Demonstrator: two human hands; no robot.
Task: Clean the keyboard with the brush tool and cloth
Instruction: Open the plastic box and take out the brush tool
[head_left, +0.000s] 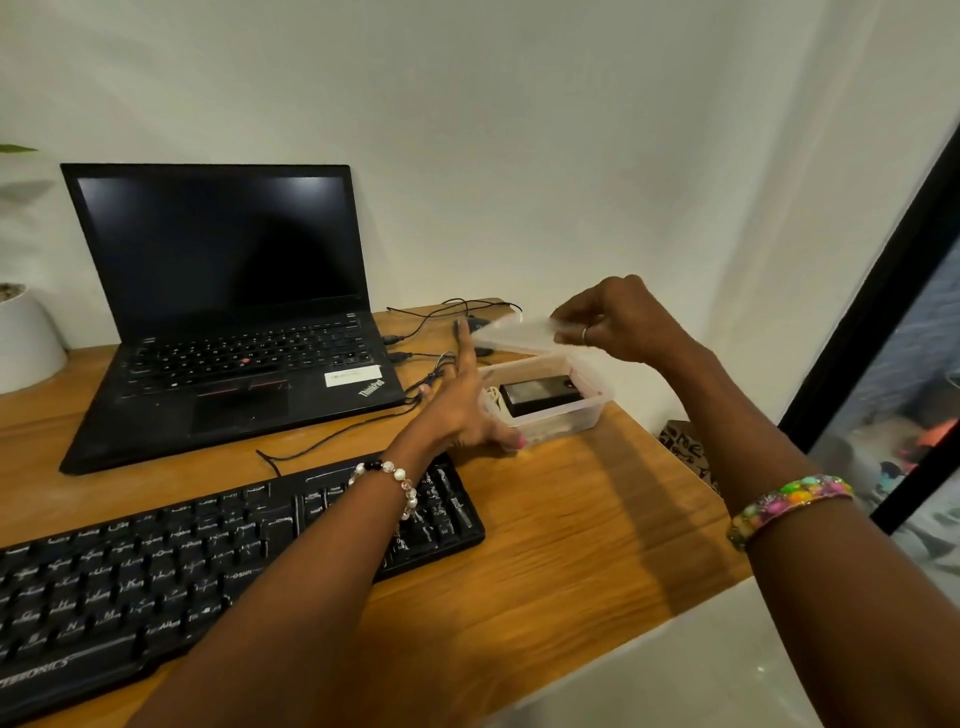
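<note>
Two hands are up over the clear plastic box (566, 410), which I take as my landmark on the wooden desk (571, 545). My left hand (462, 405) rests against the box's left side, fingers straight and spread, the thumb along the near-left corner — an open grip that closes on nothing. My right hand (618, 322) hovers above the box and pinches the clear lid (511, 332) by its right edge between thumb and fingers; the lid is lifted off and tilted, blurred in the shot. A ring shows on one finger of that hand.

Inside the box I see a black rectangular block (537, 396) and something pale beside it on the left; I cannot tell what either is, and no brush or cloth is recognisable to me.

The black keyboard (218, 566) lies in front of the box and to its left, near the desk's front edge, my left forearm crossing over its right end. An open black laptop (228, 312), screen dark, stands just left of the box. Thin black cables (358, 423) run between laptop and box. A white plant pot (23, 338) sits far left of the box, beyond the laptop.

A beaded bracelet (395, 478) circles my left wrist — a colourful bangle (789, 501) my right.
</note>
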